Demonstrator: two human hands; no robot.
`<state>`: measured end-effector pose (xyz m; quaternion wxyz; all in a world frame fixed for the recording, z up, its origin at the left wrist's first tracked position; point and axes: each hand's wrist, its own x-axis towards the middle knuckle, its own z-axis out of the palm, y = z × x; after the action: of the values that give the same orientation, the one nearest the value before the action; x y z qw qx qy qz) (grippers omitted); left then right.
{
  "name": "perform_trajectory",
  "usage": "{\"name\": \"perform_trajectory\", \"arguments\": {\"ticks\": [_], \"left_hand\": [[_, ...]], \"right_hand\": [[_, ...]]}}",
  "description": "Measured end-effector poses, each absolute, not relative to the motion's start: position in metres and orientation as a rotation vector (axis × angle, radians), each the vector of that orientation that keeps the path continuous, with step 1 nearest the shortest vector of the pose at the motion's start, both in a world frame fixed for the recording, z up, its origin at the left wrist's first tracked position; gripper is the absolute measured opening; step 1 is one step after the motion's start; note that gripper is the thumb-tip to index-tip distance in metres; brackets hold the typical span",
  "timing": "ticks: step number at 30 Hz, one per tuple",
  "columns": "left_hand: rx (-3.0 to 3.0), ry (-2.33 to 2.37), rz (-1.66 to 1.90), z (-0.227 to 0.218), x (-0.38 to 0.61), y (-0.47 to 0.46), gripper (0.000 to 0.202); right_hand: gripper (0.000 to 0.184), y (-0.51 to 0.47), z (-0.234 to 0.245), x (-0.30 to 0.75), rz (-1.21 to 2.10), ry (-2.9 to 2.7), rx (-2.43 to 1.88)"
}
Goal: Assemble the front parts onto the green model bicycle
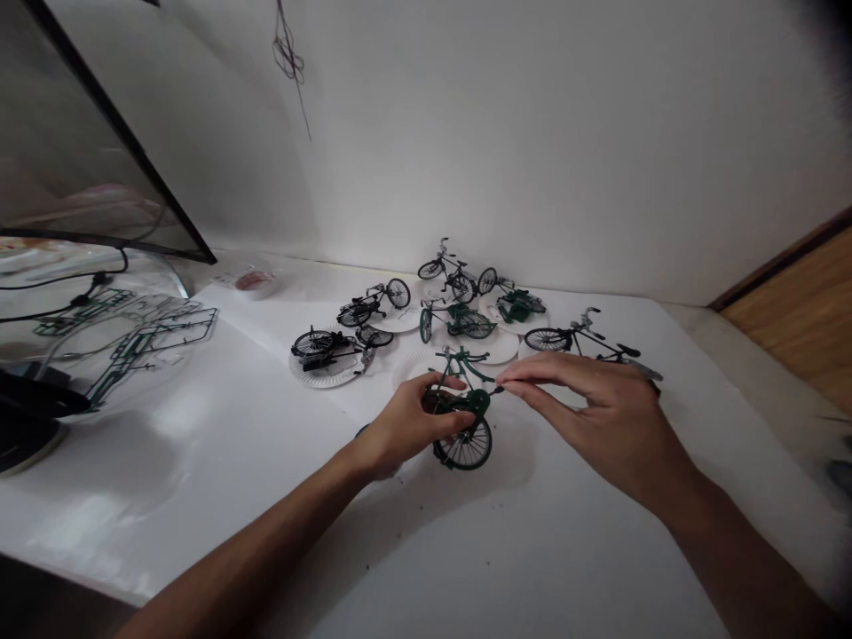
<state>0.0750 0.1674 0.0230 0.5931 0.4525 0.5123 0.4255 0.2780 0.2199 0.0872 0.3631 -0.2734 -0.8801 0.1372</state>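
Green toy bicycle (462, 439) held closed in your left hand (409, 424).
Your right hand (603, 417) pinches its handlebar end at 3 o'clock; open tabletop (373, 568) lies at 6, other bicycles (458, 319) on paper plates (399, 323) and the wall (532, 133) at 12.

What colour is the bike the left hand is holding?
The bike is dark green; the head view shows it best.
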Motion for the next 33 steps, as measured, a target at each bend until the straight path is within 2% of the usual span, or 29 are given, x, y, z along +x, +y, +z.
{"name": "perform_trajectory", "arguments": {"ticks": [8, 17, 22, 28, 33], "left_hand": [[1.078, 1.231, 1.005, 0.021, 0.076, 0.167, 0.043], [1.197, 1.273, 1.094, 0.013, 0.077, 0.167, 0.039], [1.27, 1.295, 1.165, 0.012, 0.078, 0.168, 0.037], [1.298, 1.312, 1.269, 0.017, 0.08, 0.166, 0.04], [1.251, 1.28, 1.255, 0.024, 0.081, 0.161, 0.04]], "right_hand": [[0.008, 0.214, 0.089, 0.28, 0.148, -2.38, -0.672], [0.036, 0.204, 0.09, 0.279, -0.564, -2.624, -0.714], [0.042, 0.2, 0.088, 0.279, -0.581, -2.621, -0.849], [0.034, 0.198, 0.086, 0.277, -0.565, -2.591, -0.95], [0.013, 0.193, 0.078, 0.274, -0.4, -2.726, -1.037]]}}
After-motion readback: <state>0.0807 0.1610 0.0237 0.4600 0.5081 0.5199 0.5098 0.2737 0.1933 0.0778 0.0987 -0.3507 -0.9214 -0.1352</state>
